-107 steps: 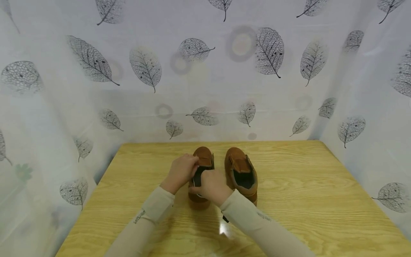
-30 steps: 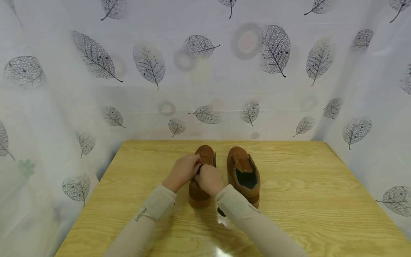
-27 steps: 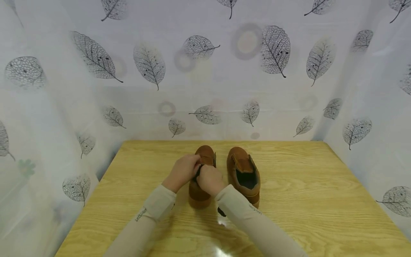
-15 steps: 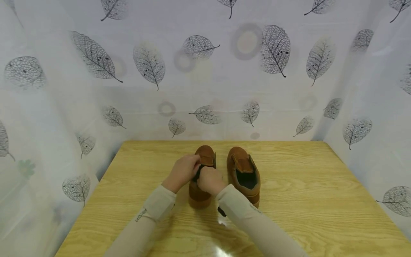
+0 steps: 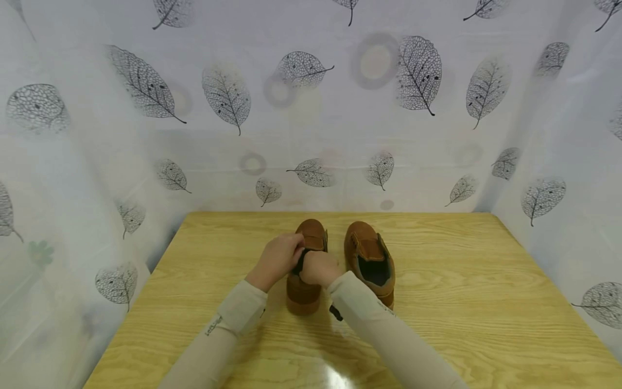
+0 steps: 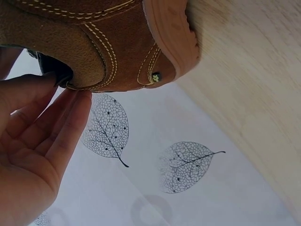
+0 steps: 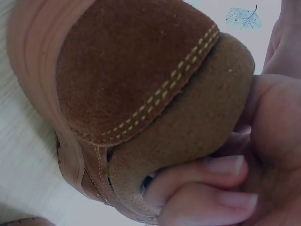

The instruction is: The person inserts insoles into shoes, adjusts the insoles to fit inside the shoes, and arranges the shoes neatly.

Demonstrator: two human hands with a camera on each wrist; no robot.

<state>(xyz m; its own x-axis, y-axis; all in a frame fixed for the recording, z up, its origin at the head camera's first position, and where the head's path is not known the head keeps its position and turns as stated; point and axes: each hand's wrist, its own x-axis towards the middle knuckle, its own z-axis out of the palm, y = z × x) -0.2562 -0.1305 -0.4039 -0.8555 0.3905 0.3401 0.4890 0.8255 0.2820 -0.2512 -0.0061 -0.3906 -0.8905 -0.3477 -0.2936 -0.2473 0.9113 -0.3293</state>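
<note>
A brown leather shoe with yellow stitching and a dark lining stands on the table, toe pointing away. At the left side of its opening, my left hand pinches the collar edge between thumb and fingertips; the left wrist view shows the thumb on the dark lining. My right hand lies over the right and rear part of the opening. Close up, its curled fingers grip the padded tan collar. The right hand hides part of the shoe's inside. Beside it stands the matching shoe, untouched.
The wood-grain table carries both shoes, near its far edge. A white curtain printed with dark leaves hangs behind and along both sides. A small dark object shows beneath the right sleeve cuff.
The right hand has shifted slightly to the right, and the dark piece seen raised between the hands a second ago has dropped from sight. The left hand and both shoes stay in place.
</note>
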